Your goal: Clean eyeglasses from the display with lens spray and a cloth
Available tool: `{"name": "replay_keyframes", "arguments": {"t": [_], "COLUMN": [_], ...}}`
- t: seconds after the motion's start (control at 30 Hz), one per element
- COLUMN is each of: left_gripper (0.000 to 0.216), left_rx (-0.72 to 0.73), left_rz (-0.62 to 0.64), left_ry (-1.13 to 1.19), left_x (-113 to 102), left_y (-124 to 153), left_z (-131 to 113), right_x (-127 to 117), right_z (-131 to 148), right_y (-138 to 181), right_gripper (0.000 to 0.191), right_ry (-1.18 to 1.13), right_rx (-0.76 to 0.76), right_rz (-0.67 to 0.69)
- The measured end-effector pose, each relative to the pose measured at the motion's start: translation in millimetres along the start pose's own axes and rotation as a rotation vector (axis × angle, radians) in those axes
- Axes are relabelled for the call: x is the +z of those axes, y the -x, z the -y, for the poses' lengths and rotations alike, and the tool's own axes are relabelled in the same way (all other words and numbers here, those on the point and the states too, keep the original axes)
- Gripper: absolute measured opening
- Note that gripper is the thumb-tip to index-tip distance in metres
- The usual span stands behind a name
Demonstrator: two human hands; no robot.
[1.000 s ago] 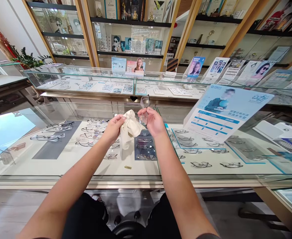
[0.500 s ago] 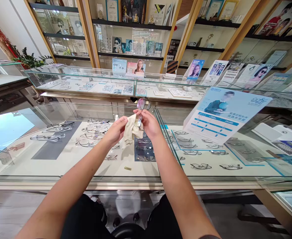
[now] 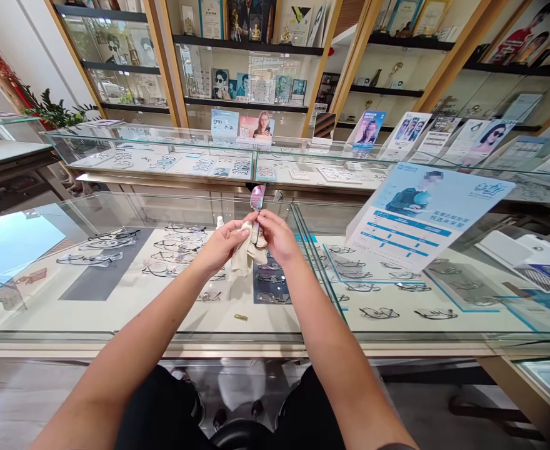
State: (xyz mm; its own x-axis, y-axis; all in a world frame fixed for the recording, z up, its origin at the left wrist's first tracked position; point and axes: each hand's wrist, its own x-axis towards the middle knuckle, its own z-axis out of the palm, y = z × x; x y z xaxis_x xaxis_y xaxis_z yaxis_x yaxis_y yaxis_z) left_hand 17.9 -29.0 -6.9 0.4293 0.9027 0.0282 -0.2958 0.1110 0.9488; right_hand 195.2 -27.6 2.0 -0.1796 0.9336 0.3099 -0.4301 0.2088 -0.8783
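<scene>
Above the glass display counter (image 3: 162, 325) I hold a pair of glasses (image 3: 257, 199) upright, one lens sticking up above my fingers. My right hand (image 3: 275, 237) is closed on the frame. My left hand (image 3: 222, 242) pinches a cream cleaning cloth (image 3: 247, 253) against the lower part of the glasses. The two hands touch around the cloth. The lower lens is hidden by cloth and fingers.
Under the glass lie several rows of spectacle frames (image 3: 172, 250) on grey, white and dark trays. A slanted blue-and-white poster (image 3: 425, 209) stands on the counter at right. A second glass counter (image 3: 162, 156) and wall shelves lie beyond. A small brass piece (image 3: 240, 317) rests near the front.
My hands have drawn closer together and shifted slightly left. The cloth, loose and spread a second ago, is now bunched between both hands against the glasses.
</scene>
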Motion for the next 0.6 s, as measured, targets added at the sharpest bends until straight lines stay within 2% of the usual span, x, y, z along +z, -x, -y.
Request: {"name": "replay_keyframes", "arguments": {"t": [0.17,0.37,0.6], "left_gripper": [0.062,0.059,0.059], "left_rx": [-0.009,-0.039,0.054], "left_rz": [-0.006,0.108,0.153], "left_ry": [-0.073,-0.098,0.089], "left_x": [-2.9,-2.5,3.8], "left_y": [-0.1,-0.5,1.6], "left_z": [0.1,7.0,8.3], "right_x": [-0.3,-1.6,1.6], "right_z": [0.6,-1.3,-5.4], "right_y": [0.8,0.4,1.6], "right_gripper": [0.028,0.026,0.030], "right_ry": [0.037,0.044,0.015], "right_rx": [-0.008,-0.026,-0.016], "right_rz": [-0.001,0.011,0.048]}}
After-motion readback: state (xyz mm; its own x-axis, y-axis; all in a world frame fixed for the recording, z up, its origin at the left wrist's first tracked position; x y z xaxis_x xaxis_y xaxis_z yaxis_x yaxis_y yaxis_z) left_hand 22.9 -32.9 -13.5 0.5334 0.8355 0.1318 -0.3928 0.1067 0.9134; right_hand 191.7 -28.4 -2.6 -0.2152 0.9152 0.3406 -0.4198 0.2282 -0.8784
